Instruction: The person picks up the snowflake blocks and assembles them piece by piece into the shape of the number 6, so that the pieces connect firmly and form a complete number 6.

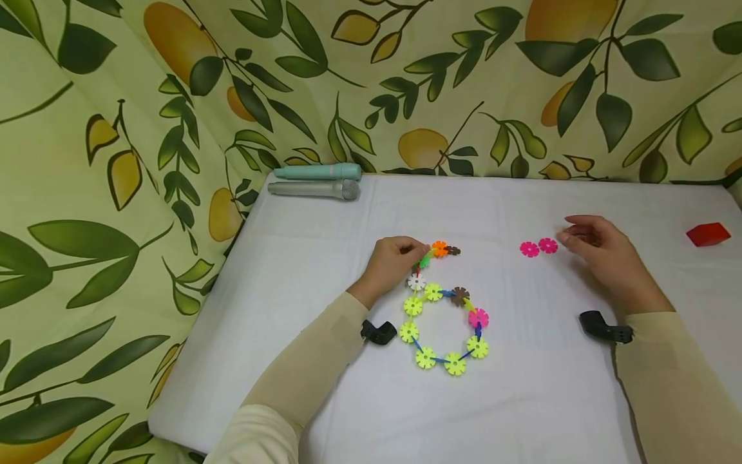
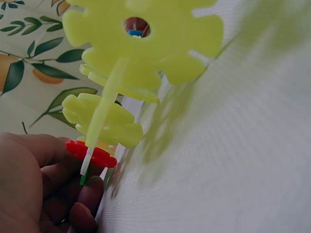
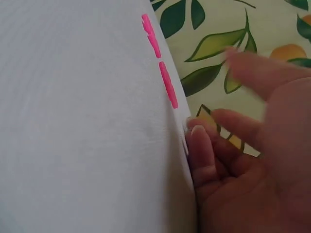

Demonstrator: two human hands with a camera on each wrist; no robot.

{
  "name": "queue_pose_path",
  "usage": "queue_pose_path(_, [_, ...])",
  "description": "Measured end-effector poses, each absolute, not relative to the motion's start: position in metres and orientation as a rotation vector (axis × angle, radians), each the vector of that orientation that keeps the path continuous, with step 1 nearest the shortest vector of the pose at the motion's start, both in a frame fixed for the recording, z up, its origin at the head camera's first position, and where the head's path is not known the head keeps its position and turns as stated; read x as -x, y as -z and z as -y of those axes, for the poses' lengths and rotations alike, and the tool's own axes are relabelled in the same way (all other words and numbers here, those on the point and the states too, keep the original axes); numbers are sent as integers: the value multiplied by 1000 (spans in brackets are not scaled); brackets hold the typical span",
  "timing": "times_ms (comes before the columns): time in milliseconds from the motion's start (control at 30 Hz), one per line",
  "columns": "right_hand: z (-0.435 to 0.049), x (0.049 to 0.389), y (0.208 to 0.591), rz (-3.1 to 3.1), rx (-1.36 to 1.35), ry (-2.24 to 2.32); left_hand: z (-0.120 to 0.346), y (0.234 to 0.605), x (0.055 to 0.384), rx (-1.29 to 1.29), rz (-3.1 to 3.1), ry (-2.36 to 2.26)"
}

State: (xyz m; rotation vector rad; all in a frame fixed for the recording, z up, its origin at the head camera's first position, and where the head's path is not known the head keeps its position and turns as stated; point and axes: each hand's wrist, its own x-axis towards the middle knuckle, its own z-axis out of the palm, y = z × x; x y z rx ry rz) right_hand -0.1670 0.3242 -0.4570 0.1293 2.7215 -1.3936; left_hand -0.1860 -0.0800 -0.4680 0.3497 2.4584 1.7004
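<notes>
A chain of notched plastic snowflake discs (image 1: 455, 364), mostly yellow with blue links, lies on the table in a ring with a tail at its upper left. My left hand (image 1: 395, 261) pinches that tail near a green disc (image 1: 425, 261). Beyond the fingers, an orange disc (image 1: 440, 249) and a brown one (image 1: 455, 251) end the tail. In the left wrist view, a red disc (image 2: 91, 154) sits by the fingertips. Two pink discs (image 1: 539, 247) lie flat to the right. Just beside them is my right hand (image 1: 605, 254), fingers loosely bent and holding nothing.
Two microphones, one teal (image 1: 317, 171) and one silver (image 1: 313, 189), lie at the table's back left corner. A red block (image 1: 708, 234) is at the far right. The white-covered table (image 1: 278, 270) meets a leaf-and-fruit patterned cloth (image 1: 324, 96) behind and at the left.
</notes>
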Motion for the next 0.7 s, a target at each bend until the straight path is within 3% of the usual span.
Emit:
queue_pose_path(267, [-318, 169, 458, -2856, 103, 1072, 77, 466, 187, -293, -2388, -1820])
queue_pose_path(700, [-308, 165, 454, -2859, -17, 1228, 78, 461, 192, -520, -2199, -1949])
